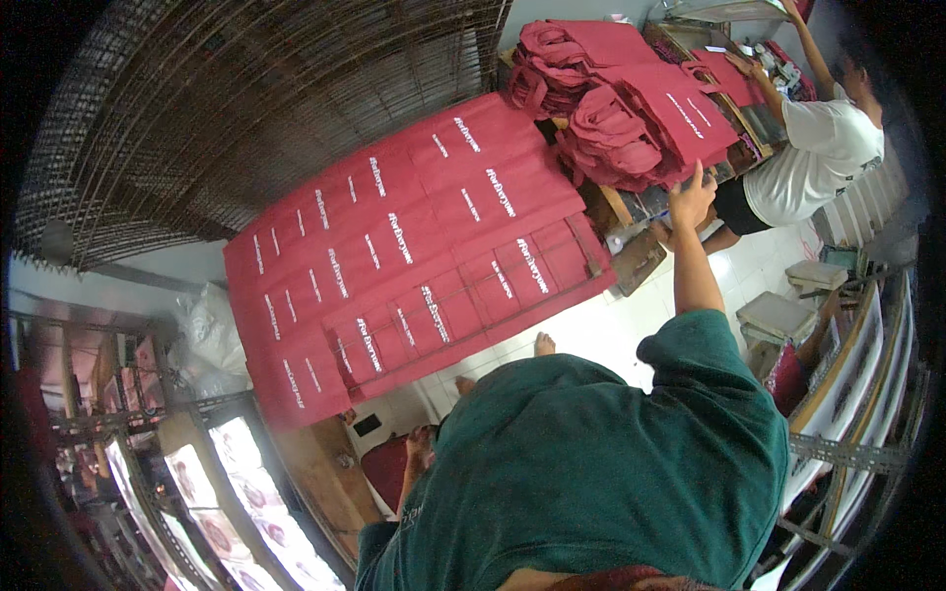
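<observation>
My right hand (693, 193) is stretched out at the near edge of a heap of folded red fabric bags (631, 108) with white print. Its fingers are apart and touch the lowest bags, and nothing is clearly held. My left hand (422, 445) hangs low beside my green shirt, next to a red stool (384, 469); its fingers are too small to make out. A long table (611, 205) carries a wide spread of flat red bags (414, 246) laid in overlapping rows, left of my right hand.
Another person in a white shirt (823, 148) stands at the far right, reaching over more red bags. Dark wire mesh racks (246, 98) fill the upper left. Framed printing screens (236, 492) lean at lower left and along the right (847, 384). My bare feet (543, 343) stand on white floor.
</observation>
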Available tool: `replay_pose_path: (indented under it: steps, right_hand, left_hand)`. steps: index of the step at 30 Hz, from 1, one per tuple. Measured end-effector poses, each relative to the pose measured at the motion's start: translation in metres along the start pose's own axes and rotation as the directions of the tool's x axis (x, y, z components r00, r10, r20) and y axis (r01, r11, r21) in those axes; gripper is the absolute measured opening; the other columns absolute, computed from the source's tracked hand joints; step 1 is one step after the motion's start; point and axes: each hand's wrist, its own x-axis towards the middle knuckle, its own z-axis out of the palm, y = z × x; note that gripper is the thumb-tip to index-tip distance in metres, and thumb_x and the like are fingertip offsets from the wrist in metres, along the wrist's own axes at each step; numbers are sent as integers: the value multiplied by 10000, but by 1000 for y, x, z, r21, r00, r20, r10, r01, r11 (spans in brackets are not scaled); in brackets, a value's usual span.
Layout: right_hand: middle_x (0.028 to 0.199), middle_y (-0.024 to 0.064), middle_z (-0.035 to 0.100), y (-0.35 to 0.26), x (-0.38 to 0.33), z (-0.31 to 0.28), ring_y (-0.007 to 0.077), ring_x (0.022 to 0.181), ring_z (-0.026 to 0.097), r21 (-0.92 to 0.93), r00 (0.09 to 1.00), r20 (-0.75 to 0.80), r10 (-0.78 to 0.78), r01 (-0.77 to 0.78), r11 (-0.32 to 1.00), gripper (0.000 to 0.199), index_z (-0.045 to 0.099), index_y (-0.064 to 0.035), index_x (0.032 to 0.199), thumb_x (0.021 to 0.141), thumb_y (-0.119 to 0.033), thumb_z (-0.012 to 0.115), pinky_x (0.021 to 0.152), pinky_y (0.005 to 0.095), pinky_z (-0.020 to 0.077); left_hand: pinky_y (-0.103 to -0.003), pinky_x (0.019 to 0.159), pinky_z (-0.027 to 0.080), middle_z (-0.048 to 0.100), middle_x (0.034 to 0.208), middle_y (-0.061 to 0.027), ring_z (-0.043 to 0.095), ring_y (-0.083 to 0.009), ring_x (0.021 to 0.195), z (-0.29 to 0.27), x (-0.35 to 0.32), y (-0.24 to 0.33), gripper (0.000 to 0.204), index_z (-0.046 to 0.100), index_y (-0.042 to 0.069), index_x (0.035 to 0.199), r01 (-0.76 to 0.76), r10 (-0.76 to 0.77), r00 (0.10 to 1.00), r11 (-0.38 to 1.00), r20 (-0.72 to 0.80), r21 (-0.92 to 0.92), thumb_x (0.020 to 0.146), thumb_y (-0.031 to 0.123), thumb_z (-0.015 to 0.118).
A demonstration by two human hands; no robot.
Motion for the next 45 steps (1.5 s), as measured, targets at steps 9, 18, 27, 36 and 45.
replay_pose_path:
  steps: [9, 18, 27, 36, 45]
  right_hand:
    - [981, 108, 594, 20, 92, 24, 296, 1018, 511, 218, 880, -171, -444, 473, 854, 160, 596, -78, 970, 822, -123, 553, 841, 373, 436]
    - [930, 57, 607, -79, 166, -155, 129, 878, 553, 828, 832, -275, -482, 460, 320, 149, 584, 7, 992, 860, -30, 524, 804, 249, 420]
    - [928, 113, 503, -88, 148, -187, 237, 871, 480, 762, 716, -449, -534, -5, -647, 354, 503, -82, 1123, 832, -280, 538, 792, 381, 407]
    - [1109, 99, 442, -17, 93, -157, 242, 1021, 435, 873, 821, 132, -555, -361, -327, 405, 416, -108, 1225, 863, -260, 513, 890, 390, 365]
    - [1289, 85, 382, -23, -112, -136, 247, 1171, 389, 164, 181, 781, -598, -983, -84, 475, 330, -134, 1328, 893, -240, 488, 987, 399, 323]
  left_hand:
    - [-219, 635, 434, 577, 913, -63, 538, -108, 767, 130, -107, 199, 337, 479, -42, 1134, -484, 580, 736, 811, -348, 327, 832, 68, 579]
    - [-360, 817, 459, 546, 1153, -111, 538, -202, 1014, 373, -137, 354, 517, 434, 79, 1264, -448, 365, 781, 893, 507, 48, 913, 456, 397]
    - [-488, 959, 365, 406, 1327, -164, 428, -331, 1187, 492, -189, 439, 1103, 329, 43, 1334, 346, 461, 156, 803, 874, -485, 617, 877, 252]
    - [-425, 943, 386, 533, 1189, -101, 508, -236, 1103, 456, -250, 480, 421, 439, 29, 1223, 34, 619, 508, 681, 599, -732, 862, 242, 466]
    - [-402, 926, 408, 551, 1131, -81, 525, -228, 1061, 326, -235, 436, 408, 441, 35, 1227, -304, 631, 726, 650, 272, -696, 823, 79, 477]
